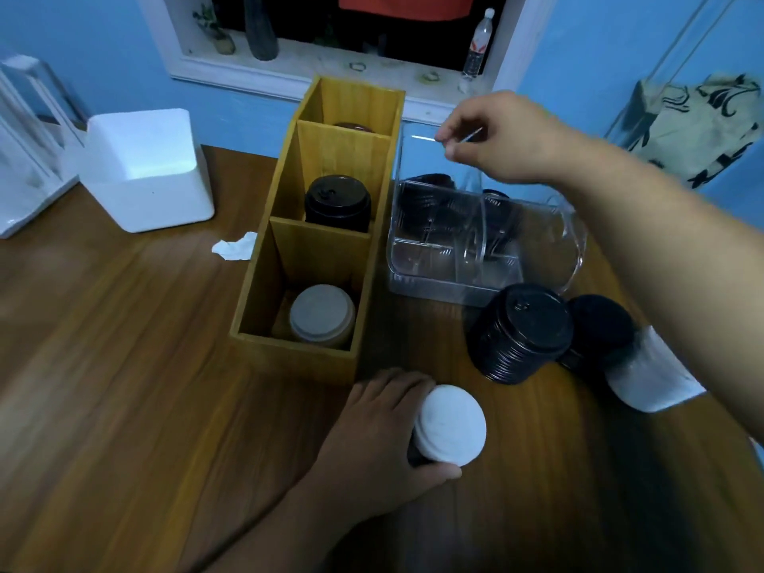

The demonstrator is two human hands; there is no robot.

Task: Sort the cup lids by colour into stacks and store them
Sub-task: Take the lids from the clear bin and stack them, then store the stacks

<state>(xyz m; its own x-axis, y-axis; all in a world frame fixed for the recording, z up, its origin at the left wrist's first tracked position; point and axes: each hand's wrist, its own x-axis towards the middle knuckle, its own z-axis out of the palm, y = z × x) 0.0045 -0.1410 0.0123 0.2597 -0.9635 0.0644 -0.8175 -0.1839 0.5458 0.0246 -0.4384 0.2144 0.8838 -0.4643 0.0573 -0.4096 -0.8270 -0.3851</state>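
My left hand (372,440) grips a short stack of white lids (450,425) on the wooden table, near the front. My right hand (496,136) pinches the raised clear lid (417,138) of a transparent box (483,279) that holds black lids. A tall stack of black lids (521,332) stands in front of that box, with a second black stack (599,328) beside it and a white stack (649,374) lying to its right. The wooden three-part organizer (297,353) holds a white stack (322,314) in the near compartment, a black stack (337,202) in the middle one and something brown at the back.
A white square container (144,171) stands at the back left beside a clear dispenser (29,130). A crumpled tissue (235,246) lies left of the organizer. A windowsill with bottles runs behind, and a patterned bag (698,126) hangs at the right.
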